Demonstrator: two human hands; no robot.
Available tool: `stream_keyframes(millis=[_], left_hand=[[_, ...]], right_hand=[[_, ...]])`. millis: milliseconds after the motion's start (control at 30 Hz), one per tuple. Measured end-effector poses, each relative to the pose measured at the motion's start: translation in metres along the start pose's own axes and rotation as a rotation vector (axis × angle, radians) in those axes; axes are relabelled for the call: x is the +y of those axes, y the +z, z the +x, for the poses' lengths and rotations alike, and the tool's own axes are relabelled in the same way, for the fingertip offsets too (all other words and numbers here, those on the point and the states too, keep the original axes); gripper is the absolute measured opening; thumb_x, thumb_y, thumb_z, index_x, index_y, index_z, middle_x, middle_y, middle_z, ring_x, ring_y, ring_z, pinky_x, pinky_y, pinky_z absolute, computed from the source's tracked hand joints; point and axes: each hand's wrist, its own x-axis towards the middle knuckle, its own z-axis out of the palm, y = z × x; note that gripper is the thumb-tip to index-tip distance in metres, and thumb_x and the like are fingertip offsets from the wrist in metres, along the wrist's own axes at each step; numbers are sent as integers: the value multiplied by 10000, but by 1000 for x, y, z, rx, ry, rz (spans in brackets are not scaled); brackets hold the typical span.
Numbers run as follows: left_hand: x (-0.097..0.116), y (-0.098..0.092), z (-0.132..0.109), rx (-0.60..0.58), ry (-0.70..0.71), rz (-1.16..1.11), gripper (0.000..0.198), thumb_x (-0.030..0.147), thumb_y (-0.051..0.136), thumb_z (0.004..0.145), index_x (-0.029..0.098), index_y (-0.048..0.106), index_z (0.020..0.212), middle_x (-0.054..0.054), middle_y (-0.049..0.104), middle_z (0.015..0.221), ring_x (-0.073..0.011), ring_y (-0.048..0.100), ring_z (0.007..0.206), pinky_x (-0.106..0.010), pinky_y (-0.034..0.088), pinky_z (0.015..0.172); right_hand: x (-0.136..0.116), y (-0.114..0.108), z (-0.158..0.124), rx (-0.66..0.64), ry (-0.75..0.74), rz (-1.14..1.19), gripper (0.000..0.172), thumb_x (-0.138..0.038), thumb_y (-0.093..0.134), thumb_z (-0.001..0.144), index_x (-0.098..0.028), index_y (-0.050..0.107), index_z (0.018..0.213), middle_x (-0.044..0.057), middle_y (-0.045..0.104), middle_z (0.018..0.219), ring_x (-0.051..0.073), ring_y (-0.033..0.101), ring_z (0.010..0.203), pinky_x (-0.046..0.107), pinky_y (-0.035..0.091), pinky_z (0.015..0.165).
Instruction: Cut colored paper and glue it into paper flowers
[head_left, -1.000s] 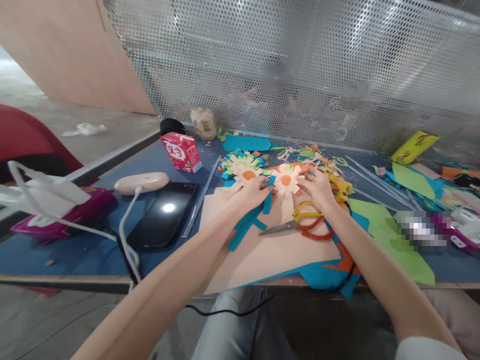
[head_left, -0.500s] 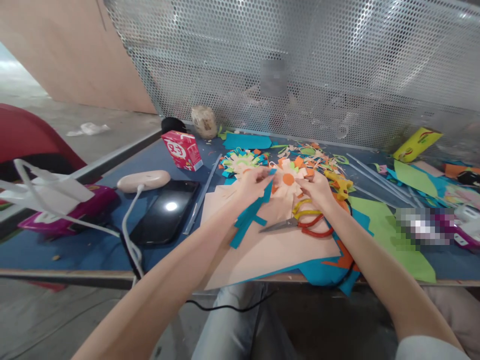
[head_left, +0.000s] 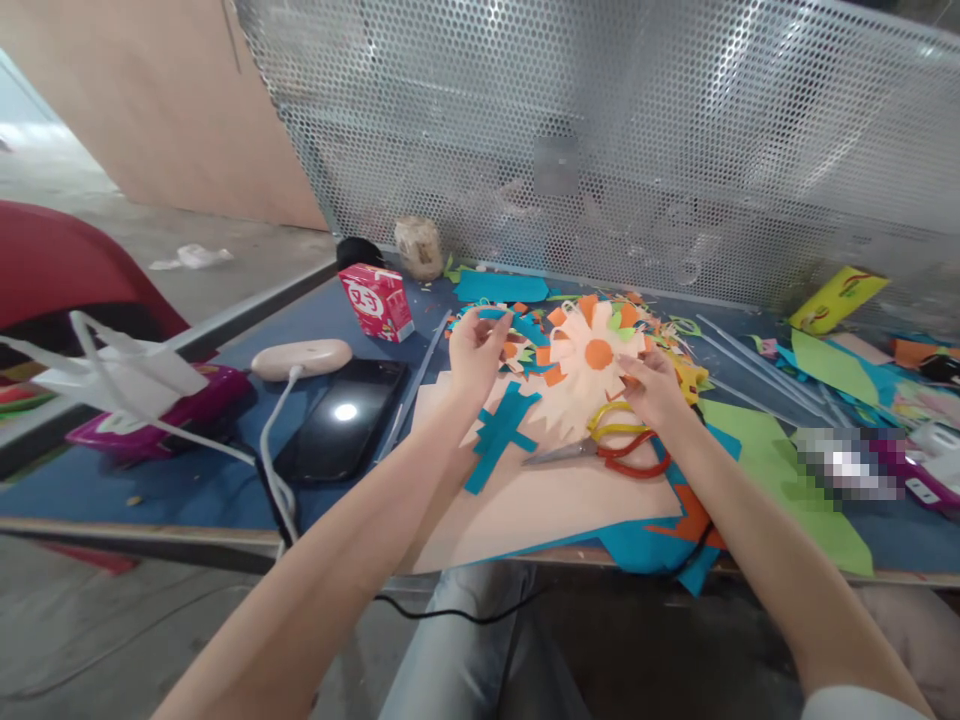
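My left hand (head_left: 478, 352) pinches a narrow blue paper strip (head_left: 532, 328), which bends in a curve toward the right. My right hand (head_left: 654, 384) is closed on the lower right edge of a paper flower (head_left: 574, 345) with pale pink and orange petals and an orange round centre. Below the flower, scissors (head_left: 628, 440) with yellow and red handles lie on a pale pink paper sheet (head_left: 570, 510). Several cut blue strips (head_left: 504, 436) cross one another on that sheet, under my left forearm. Another fringed flower (head_left: 514, 352) is partly hidden behind my left hand.
A black phone (head_left: 341, 420), a pale pink oval device (head_left: 301, 360) with a white cable and a red drink carton (head_left: 376, 302) stand to the left. Green paper (head_left: 787, 480) lies at right. Paper scraps and clear sticks (head_left: 761, 365) line the back, before a perforated metal panel (head_left: 637, 150).
My left hand has moved left and up with a blue strip, away from the flower. The flower shows more fully in my right hand, which has shifted slightly right and down.
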Motion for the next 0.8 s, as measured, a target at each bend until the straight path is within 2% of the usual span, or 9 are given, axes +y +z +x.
stream_keyframes(millis=[67,133,267,367,467,600,800], left_hand=[[2,1,0,0,-8,-17,194,328,578,752,198,435,770,50,546,541,-117,617,494,-164,326,346],[3,2,0,-9,-47,-20,198,318,556,770,206,393,756,53,544,533,-123,620,486,-164,323,337],[4,4,-2,-20,-175,17,171,216,537,770,203,375,718,51,552,538,-92,570,432,-161,342,341],[5,6,-4,-55,-244,-5,203,140,575,706,198,381,693,72,517,514,-68,510,403,-165,376,366],[3,6,-4,-127,-294,-48,248,124,616,641,192,382,687,83,508,520,-61,490,398,-171,394,380],[-1,6,-5,-193,-384,-128,241,164,627,621,180,389,656,69,533,529,-75,531,441,-201,457,439],[3,6,-8,-202,-486,-225,194,187,644,619,164,451,625,52,525,474,-79,523,419,-198,445,423]], right_hand=[[-6,1,-4,19,-9,51,351,-252,783,453,-203,444,530,-80,520,508,56,502,447,176,447,434],[-11,4,-9,-21,-12,63,336,-282,774,473,-209,457,554,-88,488,493,45,469,419,167,435,415],[-8,12,-16,-102,64,-67,344,-248,781,466,-214,467,603,-95,465,491,51,452,407,175,403,391],[2,15,-16,-84,107,-174,364,-235,786,472,-210,481,668,-91,497,552,56,487,462,186,414,448],[8,10,-12,-59,88,-240,367,-262,777,489,-207,490,711,-86,509,582,65,493,488,203,409,476],[12,2,-7,-37,69,-308,336,-288,762,504,-198,503,697,-73,521,577,68,468,471,209,373,457],[13,0,-8,-47,4,-432,308,-311,747,539,-193,505,688,-80,478,543,63,438,466,209,354,465]])
